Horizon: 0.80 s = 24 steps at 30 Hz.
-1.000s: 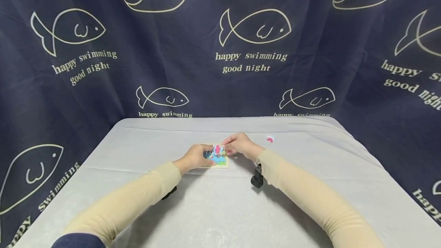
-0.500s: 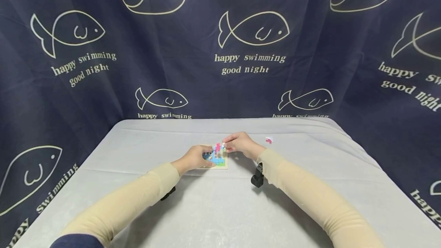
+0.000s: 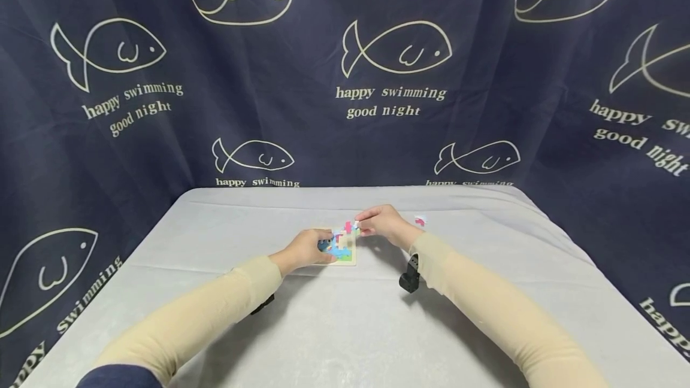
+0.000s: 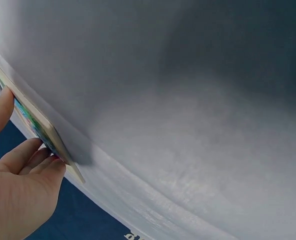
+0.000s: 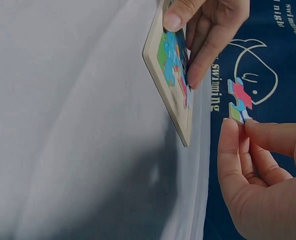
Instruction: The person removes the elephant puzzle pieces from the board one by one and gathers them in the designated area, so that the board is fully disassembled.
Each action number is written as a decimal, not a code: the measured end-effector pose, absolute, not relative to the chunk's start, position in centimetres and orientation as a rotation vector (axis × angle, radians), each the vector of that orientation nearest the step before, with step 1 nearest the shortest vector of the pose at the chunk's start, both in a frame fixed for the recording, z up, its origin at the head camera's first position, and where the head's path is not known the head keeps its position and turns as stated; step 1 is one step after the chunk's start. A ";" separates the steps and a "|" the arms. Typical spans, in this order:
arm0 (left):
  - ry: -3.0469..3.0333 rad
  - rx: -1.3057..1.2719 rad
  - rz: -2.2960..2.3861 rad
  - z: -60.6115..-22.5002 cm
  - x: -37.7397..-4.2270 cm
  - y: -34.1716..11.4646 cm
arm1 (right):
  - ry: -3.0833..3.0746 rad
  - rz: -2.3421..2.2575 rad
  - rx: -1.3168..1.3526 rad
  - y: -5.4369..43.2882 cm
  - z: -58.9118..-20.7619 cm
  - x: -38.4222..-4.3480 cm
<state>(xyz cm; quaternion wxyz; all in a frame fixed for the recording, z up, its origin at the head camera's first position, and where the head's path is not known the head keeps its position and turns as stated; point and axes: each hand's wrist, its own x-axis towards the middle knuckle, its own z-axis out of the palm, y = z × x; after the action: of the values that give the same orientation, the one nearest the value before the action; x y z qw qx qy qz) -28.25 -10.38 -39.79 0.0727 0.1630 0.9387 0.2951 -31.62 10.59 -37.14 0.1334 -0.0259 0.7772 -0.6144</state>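
Note:
A wooden-framed jigsaw puzzle [image 5: 161,86] with a blue, green and pink picture lies on the table. Bare wood shows toward its right end. My left hand [image 3: 305,248] rests on its left part, the thumb on the near side and extended fingers across the far side. Just above the right end, my right hand [image 3: 385,223] pinches a pink, blue and green puzzle piece [image 5: 242,96] between thumb and fingertips. In the right wrist view that piece is raised and apart from the frame.
Another pink and white puzzle piece [image 3: 421,220] lies on the table beyond the right wrist. A pale cloth covers the table [image 3: 345,322]. Behind its far edge hangs a dark blue curtain [image 3: 302,94] with fish drawings.
My right hand has moved slightly right with the pinched piece, which has shifted from over the puzzle to its upper right, uncovering bare wood. My left hand stays on the puzzle.

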 end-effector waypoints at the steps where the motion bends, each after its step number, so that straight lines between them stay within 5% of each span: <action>1: 2.820 0.489 0.888 -39.8 -28.2 -10.4 | 2.254 -1.786 -0.071 10.7 -37.1 -31.7; 24: 2.860 0.455 0.912 -40.2 -28.1 -10.9 | 2.236 -1.804 -0.014 12.5 -37.3 -31.6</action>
<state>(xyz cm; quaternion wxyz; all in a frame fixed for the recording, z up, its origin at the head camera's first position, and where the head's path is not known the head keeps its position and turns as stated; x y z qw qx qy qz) -28.08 -10.93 -40.16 0.0527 0.1497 0.9407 0.2999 -31.58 12.50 -37.31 0.1338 -0.0047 0.7714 -0.6221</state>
